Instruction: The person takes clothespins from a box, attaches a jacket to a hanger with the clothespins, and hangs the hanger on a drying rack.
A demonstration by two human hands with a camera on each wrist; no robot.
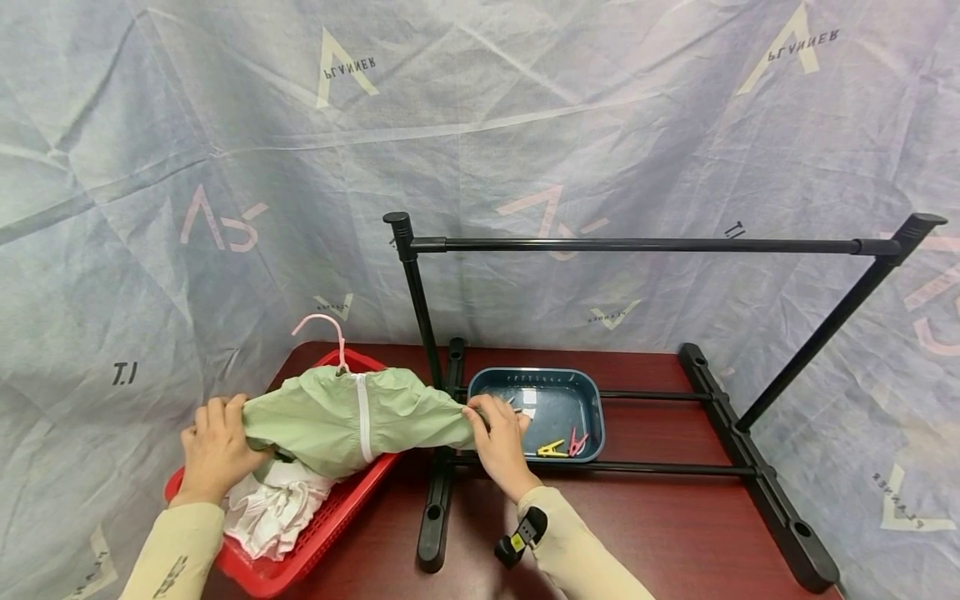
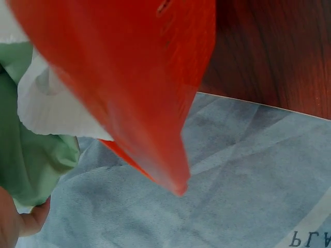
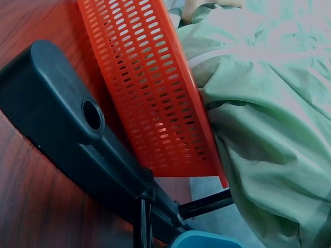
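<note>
A light green zip-up garment (image 1: 315,417) with a white zipper hangs on a pink hanger (image 1: 342,343), whose hook sticks up above the collar. My left hand (image 1: 213,450) holds the garment's left end, thumb at its lower edge. Its right end is pinched between the thumb and fingers of my right hand (image 1: 498,442), beside the blue tray. The garment stretches sideways over a red basket (image 1: 337,508), in which white crumpled cloth (image 1: 281,508) lies. In the left wrist view part of the left hand (image 2: 20,222) shows under the green cloth (image 2: 36,160). The right wrist view does not show the right hand's grip.
A black rack (image 1: 645,245) stands on the dark red table (image 1: 622,533), its left foot (image 1: 432,533) close to the basket. A blue tray (image 1: 600,417) holds a yellow clothespin (image 1: 552,450) and a pink clothespin (image 1: 576,442). A printed grey cloth (image 1: 480,150) hangs behind.
</note>
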